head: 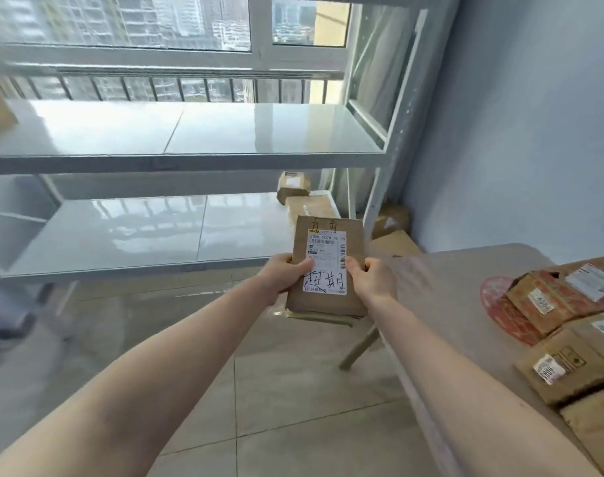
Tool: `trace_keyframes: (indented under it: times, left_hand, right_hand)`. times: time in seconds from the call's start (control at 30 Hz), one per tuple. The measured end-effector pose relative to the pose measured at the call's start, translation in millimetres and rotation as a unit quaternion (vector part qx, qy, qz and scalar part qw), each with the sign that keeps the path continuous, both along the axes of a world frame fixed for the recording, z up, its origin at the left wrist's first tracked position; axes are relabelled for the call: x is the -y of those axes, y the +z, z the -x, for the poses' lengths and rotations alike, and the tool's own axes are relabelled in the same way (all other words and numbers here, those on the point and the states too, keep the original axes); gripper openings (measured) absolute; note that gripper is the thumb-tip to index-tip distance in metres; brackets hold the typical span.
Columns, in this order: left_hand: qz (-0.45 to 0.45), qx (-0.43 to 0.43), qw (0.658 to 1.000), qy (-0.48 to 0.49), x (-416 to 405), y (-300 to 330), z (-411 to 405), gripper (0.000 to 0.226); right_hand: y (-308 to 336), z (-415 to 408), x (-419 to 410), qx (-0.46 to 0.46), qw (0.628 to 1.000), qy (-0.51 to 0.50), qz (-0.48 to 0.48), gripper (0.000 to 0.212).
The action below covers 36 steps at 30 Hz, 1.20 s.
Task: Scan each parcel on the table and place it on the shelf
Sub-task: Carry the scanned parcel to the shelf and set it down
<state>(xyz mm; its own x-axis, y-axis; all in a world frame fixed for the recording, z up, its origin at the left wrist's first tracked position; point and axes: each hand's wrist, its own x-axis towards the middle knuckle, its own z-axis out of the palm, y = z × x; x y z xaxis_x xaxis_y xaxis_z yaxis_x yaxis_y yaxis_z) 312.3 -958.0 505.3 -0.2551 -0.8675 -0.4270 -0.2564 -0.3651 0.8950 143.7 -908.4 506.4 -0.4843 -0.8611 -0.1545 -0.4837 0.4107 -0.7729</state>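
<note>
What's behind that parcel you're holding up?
Behind the held parcel, two more parcels sit on the lower shelf. The part of the shelf straight behind it is covered.

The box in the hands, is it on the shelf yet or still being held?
Held. Both hands, left and right, grip the box in the air, in front of the shelf.

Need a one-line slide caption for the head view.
Both hands hold a labelled parcel before the shelf.
</note>
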Motion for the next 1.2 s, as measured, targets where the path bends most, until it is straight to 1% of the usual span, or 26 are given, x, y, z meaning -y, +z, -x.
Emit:
trace_keyframes:
  times: [0.07, 0.23, 0.37, 0.43, 0.57, 0.7, 0.9, 1.03, 1.13, 1.2]
  left_hand:
    - [0.015, -0.002, 1.0, 0.027, 18.4, 8.5, -37.1, 0.03]
    - [0.05, -0.015, 0.994, 0.094, 64.7, 29.1, -130.2, 0.047]
    - [0.082, -0.02, 0.984, 0.156, 95.0, 47.2, -198.9, 0.051]
    - [0.097, -0.024, 0.978, 0.182, 110.2, 55.1, -231.0, 0.05]
    - [0.118, -0.036, 0.966, 0.225, 143.3, 71.5, -293.5, 0.039]
    - [0.137, -0.035, 0.957, 0.254, 181.2, 86.1, -352.0, 0.042]
    - [0.133, -0.044, 0.951, 0.276, 252.5, 108.1, -429.7, 0.018]
    - [0.144, -0.036, 0.935, 0.322, 301.3, 113.0, -475.8, 0.03]
    - [0.154, -0.043, 0.917, 0.367, 333.7, 113.1, -507.3, 0.037]
    - [0.165, -0.031, 0.913, 0.373, 355.2, 112.9, -529.0, 0.038]
  right_hand:
    - [6.7, -34.9, 28.0, 0.006, 1.0, 0.023, 0.014, 0.036]
    - [30.1, -124.1, 87.5, 0.005, 0.996, 0.068, 0.054, 0.041]
    - [47.8, -189.2, 135.5, 0.005, 0.992, 0.107, 0.065, 0.044]
    - [58.3, -221.6, 159.5, 0.006, 0.99, 0.127, 0.069, 0.043]
    - [79.0, -284.7, 208.1, -0.01, 0.981, 0.175, 0.084, 0.042]
    - [95.4, -345.3, 259.6, -0.018, 0.973, 0.21, 0.092, 0.04]
    - [110.6, -427.3, 350.8, -0.009, 0.967, 0.23, 0.108, 0.044]
    - [118.5, -477.7, 409.2, 0.014, 0.961, 0.249, 0.117, 0.042]
    - [122.9, -513.0, 443.1, 0.017, 0.96, 0.251, 0.121, 0.048]
    - [122.7, -536.4, 464.4, 0.021, 0.96, 0.255, 0.116, 0.049]
